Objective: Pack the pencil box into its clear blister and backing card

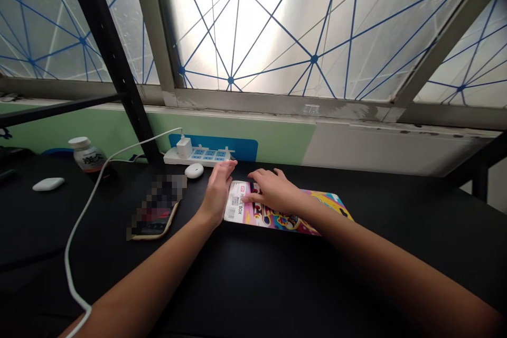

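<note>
A flat, brightly printed pencil box (pixel 317 206) lies on the black desk (pixel 277 285). My left hand (pixel 219 190) stands on its edge against the box's left end, fingers stretched out together. My right hand (pixel 273 190) rests on top of the box near that same end, fingers spread and lying flat over the white label. Neither hand grips anything.
A phone (pixel 152 216) lies left of my left hand. Behind the hands sit a small white case (pixel 194 170) and a white power strip (pixel 198 156) with a charger and its white cable (pixel 79 222). A bottle (pixel 87 156) and another white case (pixel 48 184) stand at far left.
</note>
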